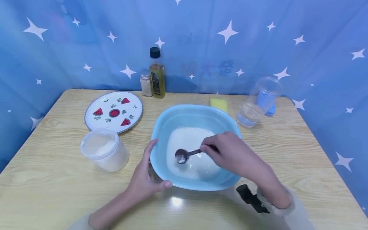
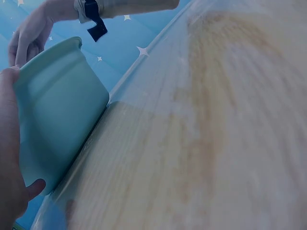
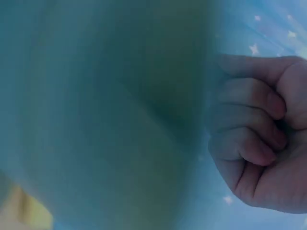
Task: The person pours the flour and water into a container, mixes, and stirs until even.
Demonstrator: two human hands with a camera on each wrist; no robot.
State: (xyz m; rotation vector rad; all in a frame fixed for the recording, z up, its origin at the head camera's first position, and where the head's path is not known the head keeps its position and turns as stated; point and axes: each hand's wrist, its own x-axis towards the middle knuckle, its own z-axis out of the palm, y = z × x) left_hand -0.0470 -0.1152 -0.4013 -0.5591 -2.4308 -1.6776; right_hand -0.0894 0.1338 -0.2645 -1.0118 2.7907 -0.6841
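A light blue basin (image 1: pixel 198 187) stands on the table with a milky white liquid (image 1: pixel 184 137) in it. My left hand (image 1: pixel 145 177) holds the basin's near left corner, thumb and fingers spread round its outside; in the left wrist view a fingertip (image 2: pixel 36 188) reaches the basin's foot. With curled fingers my right hand (image 1: pixel 230 153) grips the handle of a dark, round-bowled spoon (image 1: pixel 181 156). Some white stuff shows in the bowl, which is low inside the basin. In the right wrist view the basin wall (image 3: pixel 105 120) hides the spoon.
Left of the basin stand an uncovered tub of white powder (image 1: pixel 119 156) and a watermelon-patterned plate (image 1: pixel 132 105). Behind are a shaker (image 1: pixel 146 84), an oil bottle (image 1: pixel 157 80) and a yellow sponge (image 1: pixel 219 103). A clear cup of liquid (image 1: pixel 250 113) and a blue object (image 1: pixel 271 110) stand right.
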